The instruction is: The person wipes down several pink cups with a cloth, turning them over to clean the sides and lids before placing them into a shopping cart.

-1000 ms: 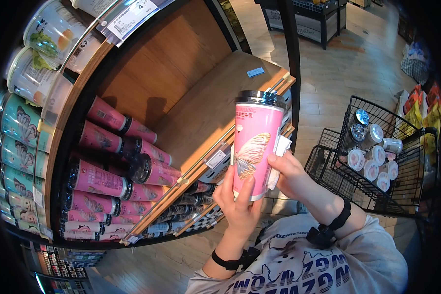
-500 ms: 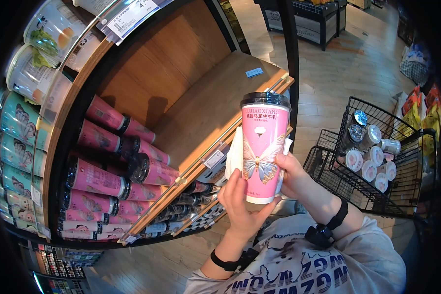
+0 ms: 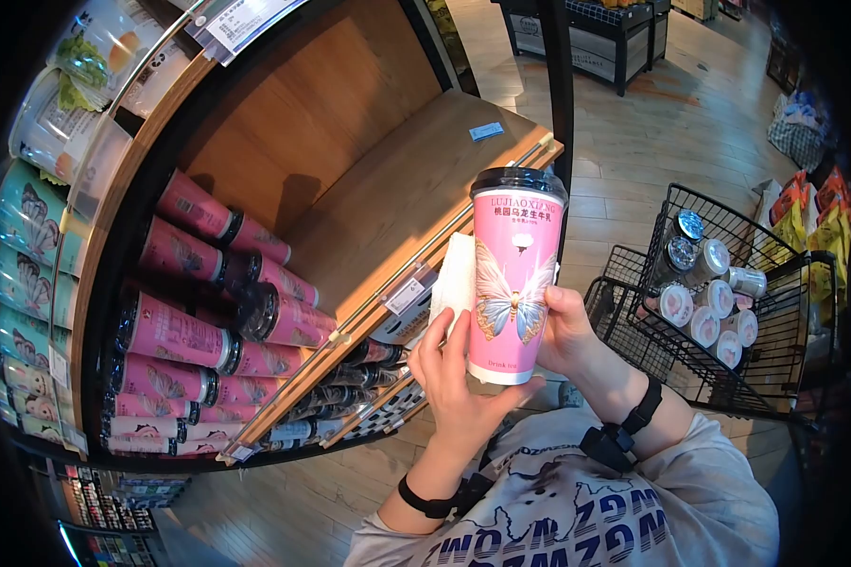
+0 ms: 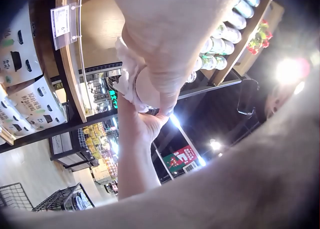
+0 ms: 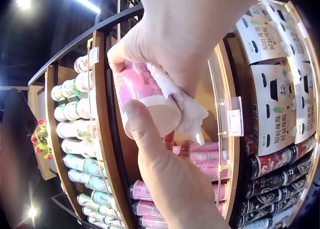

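Head view: the pink cup [image 3: 515,274] stands upright in front of the wooden shelf [image 3: 388,198]. The left hand [image 3: 454,378] cradles its base, with a white cloth [image 3: 452,283] at the fingers, and the right hand [image 3: 567,331] grips the opposite side.
Left wrist view: cloth and cup base touch.
Right wrist view: the right thumb is curled on the lower wall.

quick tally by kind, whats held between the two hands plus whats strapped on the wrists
pink cup: 1
white cloth: 1
black wrist straps: 2
total: 4
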Tool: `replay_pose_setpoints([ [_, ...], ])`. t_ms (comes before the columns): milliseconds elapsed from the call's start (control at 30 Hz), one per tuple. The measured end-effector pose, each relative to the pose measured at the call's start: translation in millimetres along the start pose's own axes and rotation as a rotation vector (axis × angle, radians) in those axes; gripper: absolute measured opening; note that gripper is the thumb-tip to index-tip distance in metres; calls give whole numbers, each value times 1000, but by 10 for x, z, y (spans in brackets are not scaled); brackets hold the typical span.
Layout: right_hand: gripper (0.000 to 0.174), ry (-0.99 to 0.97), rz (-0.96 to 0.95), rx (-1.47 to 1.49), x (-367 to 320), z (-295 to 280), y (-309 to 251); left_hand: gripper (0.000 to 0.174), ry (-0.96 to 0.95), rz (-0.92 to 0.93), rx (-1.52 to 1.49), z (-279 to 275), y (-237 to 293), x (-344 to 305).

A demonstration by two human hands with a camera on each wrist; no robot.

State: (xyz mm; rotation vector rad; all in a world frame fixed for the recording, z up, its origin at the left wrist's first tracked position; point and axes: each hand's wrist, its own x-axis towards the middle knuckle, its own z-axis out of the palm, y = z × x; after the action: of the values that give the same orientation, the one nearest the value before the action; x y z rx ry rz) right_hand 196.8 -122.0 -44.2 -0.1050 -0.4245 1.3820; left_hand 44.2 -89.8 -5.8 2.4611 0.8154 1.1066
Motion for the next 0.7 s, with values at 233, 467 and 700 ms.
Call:
replay_pose_setpoints([
  [233,61,74,-17,-196,-55,-13,-6,95,38,44,120,19,-37,-33],
  [467,69,90,-20,-283,-57,16,-8,87,77,46,23,66,-99,-89],
  [700,73,88,-52,-311,-85,120,-20,79,132,155,84,87,-118,-110],
])
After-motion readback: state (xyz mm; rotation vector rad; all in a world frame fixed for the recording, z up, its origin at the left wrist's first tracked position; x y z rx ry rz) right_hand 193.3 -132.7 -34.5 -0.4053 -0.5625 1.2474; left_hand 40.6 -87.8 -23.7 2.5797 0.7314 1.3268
